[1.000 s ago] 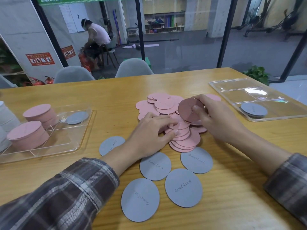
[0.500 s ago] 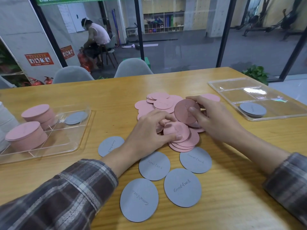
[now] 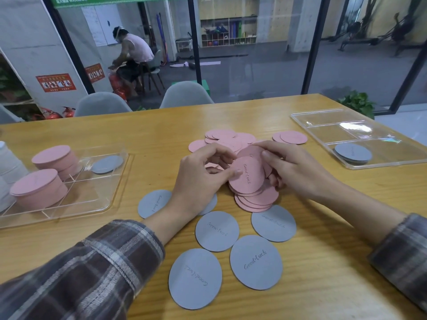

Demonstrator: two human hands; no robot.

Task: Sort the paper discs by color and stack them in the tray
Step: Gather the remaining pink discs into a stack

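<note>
1. the left tray (image 3: 111,199) holds two pink stacks (image 3: 38,183) and a single grey disc (image 3: 107,164).
2. the left hand (image 3: 198,179) pinches the left edge of a lifted pink disc (image 3: 247,176).
3. the right hand (image 3: 298,172) grips that disc with a few others, just above the pink pile (image 3: 256,200); loose grey discs (image 3: 217,230) lie nearer.
4. the right tray (image 3: 323,125) holds a grey stack (image 3: 353,153).

There is just one camera, and it sits on the person's head. It looks forward and down at the desk (image 3: 323,262) from close by. The left hand (image 3: 198,179) and right hand (image 3: 298,172) show in the middle. Far off is a glass wall (image 3: 254,65).
</note>
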